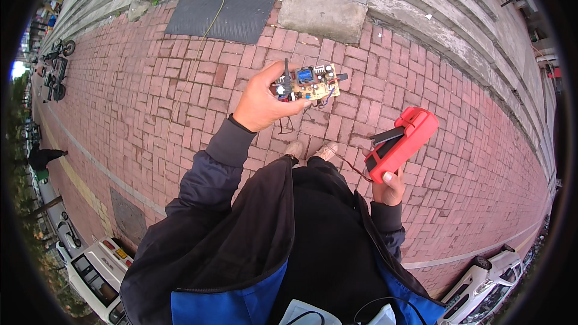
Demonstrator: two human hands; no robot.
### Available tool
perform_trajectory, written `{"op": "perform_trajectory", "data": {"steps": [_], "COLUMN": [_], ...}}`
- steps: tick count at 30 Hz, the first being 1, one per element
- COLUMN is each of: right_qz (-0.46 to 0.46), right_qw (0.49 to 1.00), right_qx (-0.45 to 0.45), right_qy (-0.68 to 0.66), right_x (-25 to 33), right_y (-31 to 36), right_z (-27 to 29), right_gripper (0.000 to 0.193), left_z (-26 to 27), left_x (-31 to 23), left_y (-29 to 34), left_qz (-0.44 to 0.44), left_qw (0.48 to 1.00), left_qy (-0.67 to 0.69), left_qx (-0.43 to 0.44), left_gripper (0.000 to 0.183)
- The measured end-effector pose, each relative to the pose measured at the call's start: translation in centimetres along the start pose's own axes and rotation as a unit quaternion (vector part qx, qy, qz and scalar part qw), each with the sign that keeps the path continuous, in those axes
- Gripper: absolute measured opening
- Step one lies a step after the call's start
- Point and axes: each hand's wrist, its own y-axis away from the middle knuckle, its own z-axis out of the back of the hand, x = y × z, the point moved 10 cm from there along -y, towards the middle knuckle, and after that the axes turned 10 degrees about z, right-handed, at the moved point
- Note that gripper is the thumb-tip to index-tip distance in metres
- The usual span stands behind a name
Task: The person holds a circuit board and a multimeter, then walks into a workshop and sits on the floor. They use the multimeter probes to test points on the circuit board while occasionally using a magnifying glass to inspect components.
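Tan circuit board (325,91) w/ a blue-wound component (306,75) is held by L hand (257,103) at its left end; thumb is laid along the near edge, fingers at the far side, so most of the board is left sticking out to the right of the grip, above the paving. L grip is closed on the board only. Red handheld device (410,138) is held by R hand (390,188) at its near end, thumb pressed on the casing, the rest angled up & away to the right; a dark flap (388,136) is stood out from its left side. R grip is closed too. Board & device are kept well apart.

Board's left end is partly covered by L fingers; most R fingers are hidden behind device. Device's face can't be made out. Thin dark lead (349,164) is seen near device, but its far end can't be traced. Pale-blue item (310,314) is cut off at bottom edge.

Ground is laid w/ reddish brick paving (205,90), outdoors; shoes (326,151) are seen below the board. Concrete steps (421,9), grey slab (325,0) & dark ribbed mat (220,18) are set ahead; white vehicles (481,286) are parked lower L & R, bikes (57,78) far L.
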Motion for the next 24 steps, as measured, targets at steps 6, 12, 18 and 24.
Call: {"op": "perform_trajectory", "data": {"steps": [6, 12, 18, 24], "right_qz": [-0.029, -0.028, -0.024, -0.025], "right_qw": [1.000, 1.000, 1.000, 0.999], "right_qx": [0.001, -0.001, -0.002, -0.005], "right_qy": [0.008, 0.013, 0.016, 0.019], "right_x": [-0.4, -0.3, -0.3, -0.3], "right_y": [0.1, 0.1, 0.1, 0.1], "right_z": [0.3, 0.3, 0.3, 0.3], "right_gripper": [0.090, 0.090, 0.090, 0.091], "left_z": [0.0, -0.3, -0.4, -0.5], "left_x": [-3.1, -5.3, -5.9, -6.1], "left_y": [0.5, 1.2, 1.4, 1.4], "left_qz": [-0.069, -0.116, -0.133, -0.155], "left_qw": [0.978, 0.962, 0.959, 0.957], "left_qy": [-0.187, -0.230, -0.232, -0.225], "left_qx": [-0.064, -0.096, -0.097, -0.098], "left_gripper": [0.042, 0.039, 0.039, 0.044]}}
